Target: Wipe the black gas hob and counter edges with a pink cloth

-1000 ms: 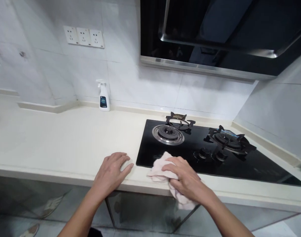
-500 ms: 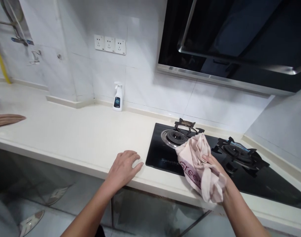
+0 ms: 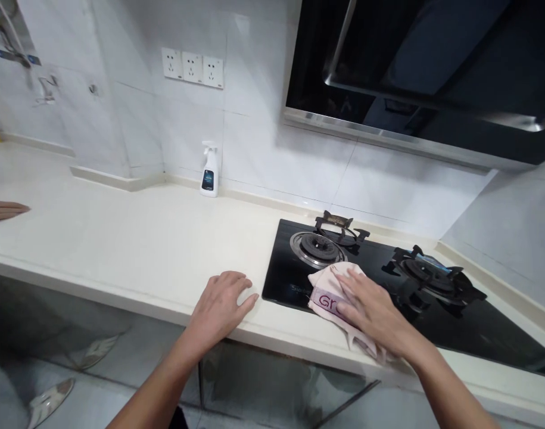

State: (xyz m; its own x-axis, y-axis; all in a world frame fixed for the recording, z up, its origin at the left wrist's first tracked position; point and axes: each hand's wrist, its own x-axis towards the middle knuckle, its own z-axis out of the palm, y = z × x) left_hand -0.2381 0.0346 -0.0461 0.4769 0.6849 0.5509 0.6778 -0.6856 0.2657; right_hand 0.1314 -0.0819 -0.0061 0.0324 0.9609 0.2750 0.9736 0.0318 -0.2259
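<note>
In the head view, the work in hand is a folded pink cloth (image 3: 329,298) pressed against the black glass cooktop (image 3: 279,271), just below the left burner (image 3: 317,246) — the right hand (image 3: 374,313) lies open over it, fingers spread flat, pressing down without gripping. The left hand (image 3: 221,307) rests open, slightly curled, on the edge of the counter (image 3: 120,238), holding nothing, just beside the cooktop. A spray bottle (image 3: 208,173) stands against the wall tiles (image 3: 263,155); another person's hand (image 3: 4,211) lies at far left.
</note>
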